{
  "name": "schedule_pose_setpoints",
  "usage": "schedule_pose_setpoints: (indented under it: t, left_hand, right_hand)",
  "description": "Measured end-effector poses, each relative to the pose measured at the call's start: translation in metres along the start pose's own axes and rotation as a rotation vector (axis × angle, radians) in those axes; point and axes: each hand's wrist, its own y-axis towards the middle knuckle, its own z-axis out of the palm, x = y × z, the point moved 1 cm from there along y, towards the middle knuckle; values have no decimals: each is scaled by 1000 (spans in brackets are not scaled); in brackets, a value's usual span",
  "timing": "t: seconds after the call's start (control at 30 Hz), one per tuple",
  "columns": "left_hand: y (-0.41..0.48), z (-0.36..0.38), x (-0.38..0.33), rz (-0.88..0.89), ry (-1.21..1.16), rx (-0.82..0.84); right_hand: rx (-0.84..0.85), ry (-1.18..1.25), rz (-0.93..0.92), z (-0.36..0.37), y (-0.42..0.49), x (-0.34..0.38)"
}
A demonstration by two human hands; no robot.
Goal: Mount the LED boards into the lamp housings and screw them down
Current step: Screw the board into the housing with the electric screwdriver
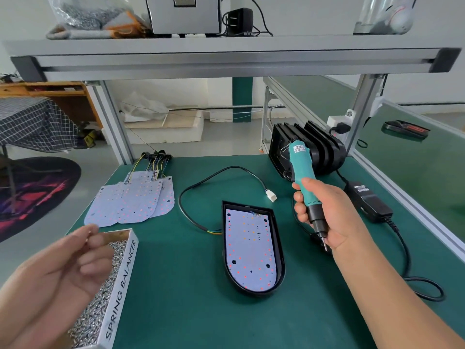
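A black lamp housing (279,253) lies flat in the middle of the green mat, with a white LED board (249,250) seated inside it. Its black cable (201,183) loops away to a white connector (271,196). My right hand (324,210) grips a teal electric screwdriver (300,172), bit pointing down, just right of the housing. My left hand (55,270) hovers over a white box of small screws (110,285) at the lower left, thumb and fingertips pinched together; a screw between them cannot be made out.
A stack of spare LED boards (133,200) with wired leads lies at the back left. Several black housings (309,147) stand on edge at the back right. A black power adapter (370,200) and its cord trail along the right side. An aluminium shelf (226,59) runs overhead.
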Motion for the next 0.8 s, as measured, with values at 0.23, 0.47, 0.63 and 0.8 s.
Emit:
schedule_pose_setpoints:
  t: [0.23,0.47,0.63,0.8]
  left_hand:
    - [41,86,91,-313,-147,206]
    - [93,141,135,-238,372,-38]
    - [106,138,136,-188,496,11]
    - [101,135,134,-135,476,19]
  right_hand:
    - [10,164,7,26,-6,-10]
    - [78,304,-39,31,-11,-9]
    - [45,445,-102,28,-12,-3]
    - [40,462,-139,28,-14,0]
